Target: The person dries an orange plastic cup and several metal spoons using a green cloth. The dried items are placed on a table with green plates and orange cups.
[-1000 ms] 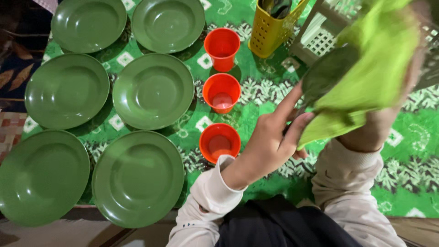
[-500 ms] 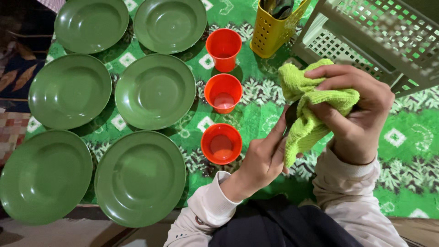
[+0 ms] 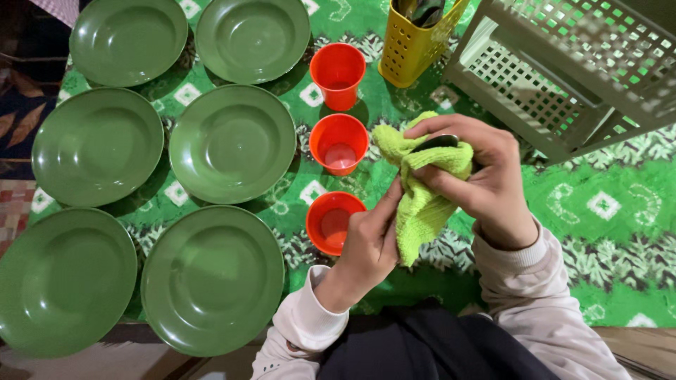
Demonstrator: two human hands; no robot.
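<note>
While the right hand (image 3: 479, 179) closes around a lime-green cloth (image 3: 422, 190), a dark spoon-like utensil (image 3: 438, 143) shows between its fingers, wrapped in the cloth's upper folds; only a small glossy part of the utensil is visible, so its exact kind cannot be told. Just below and to the left of the cloth, the left hand (image 3: 370, 243) pinches the cloth's lower edge with thumb and fingers, its grip closed on the fabric. Both hands meet at the cloth, which hangs between them above a green patterned mat (image 3: 612, 211).

Taking the cloth as the landmark: just to its left stand three orange cups (image 3: 340, 144) in a column, the nearest one partly hidden behind the left hand. Farther left of the cloth lie six green plates (image 3: 232, 141) in two columns. Above the cloth stands a yellow perforated holder (image 3: 412, 42) with dark utensils in it, and to the upper right sits a pale lattice rack (image 3: 563, 70).
</note>
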